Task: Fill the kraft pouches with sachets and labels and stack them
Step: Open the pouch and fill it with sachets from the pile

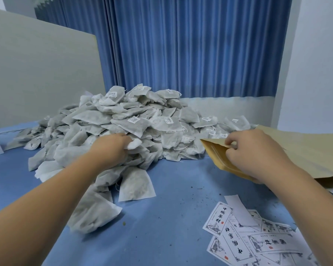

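Left hand [112,148] closed on a sachet [134,144] in the pile — soft, light, I'd pinch a corner. Right hand [256,156] pinches the kraft pouch [217,156] mouth — stiffish paper.

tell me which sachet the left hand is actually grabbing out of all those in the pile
The crumpled white sachet at the fingertips of the left hand, on the pile's near slope. It is bunched up in the fingers, while the others lie flat and untouched.

Left hand [112,148], right hand [258,154]: bare forearms, no sleeves, short nails.
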The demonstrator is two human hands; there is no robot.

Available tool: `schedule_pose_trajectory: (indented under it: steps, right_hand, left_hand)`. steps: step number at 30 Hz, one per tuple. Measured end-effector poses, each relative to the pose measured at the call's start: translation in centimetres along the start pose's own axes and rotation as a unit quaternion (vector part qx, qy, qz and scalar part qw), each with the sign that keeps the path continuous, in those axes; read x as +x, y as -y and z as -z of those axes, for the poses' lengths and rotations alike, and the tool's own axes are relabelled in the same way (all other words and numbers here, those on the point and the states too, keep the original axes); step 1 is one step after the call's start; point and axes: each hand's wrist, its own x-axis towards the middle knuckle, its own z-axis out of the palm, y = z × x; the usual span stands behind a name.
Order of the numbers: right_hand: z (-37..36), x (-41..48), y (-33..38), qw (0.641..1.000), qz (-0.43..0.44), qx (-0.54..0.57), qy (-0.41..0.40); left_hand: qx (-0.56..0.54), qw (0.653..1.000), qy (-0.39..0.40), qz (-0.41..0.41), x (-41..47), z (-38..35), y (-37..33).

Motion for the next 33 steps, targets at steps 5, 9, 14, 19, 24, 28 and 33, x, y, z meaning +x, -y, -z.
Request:
schedule_pose_trajectory:
  steps: [5,9,14,19,24,28,33]
  right_hand:
    - [0.9,0.2,-0.3,1.0,-0.015,0.023,0.013]
    - [1.4,0.2,-0.6,0.999,-0.026,0.033,0.011]
    - [1.7,0.0,-0.6,0.999,-0.019,0.032,0.011]
    - [1.8,0.0,-0.8,0.999,-0.023,0.031,0.013]
    - [1.8,-0.1,-0.7,0.999,-0.027,0.031,0.031]
    - [2.2,-0.1,-0.9,0.998,-0.029,0.042,0.022]
    - [2.4,0.1,-1.5,0.998,-0.03,0.056,0.017]
  left_hand:
    - [-0.069,0.976,-0.111,-0.174,-3.5,1.4,-5.1]
    - [-0.105,0.961,-0.053,-0.249,-5.4,0.4,-9.9]
    - [-0.23,0.952,0.154,-0.129,-5.1,-0.7,-14.1]
    - [-0.082,0.997,0.01,-0.01,-2.6,0.0,-15.8]
    - [-0.002,1.0,-0.024,0.015,-1.1,-0.9,-17.6]
    - [-0.085,0.989,0.105,0.06,-1.3,-1.8,-19.3]
    - [-0.15,0.943,0.276,0.111,-3.4,-2.5,-20.7]
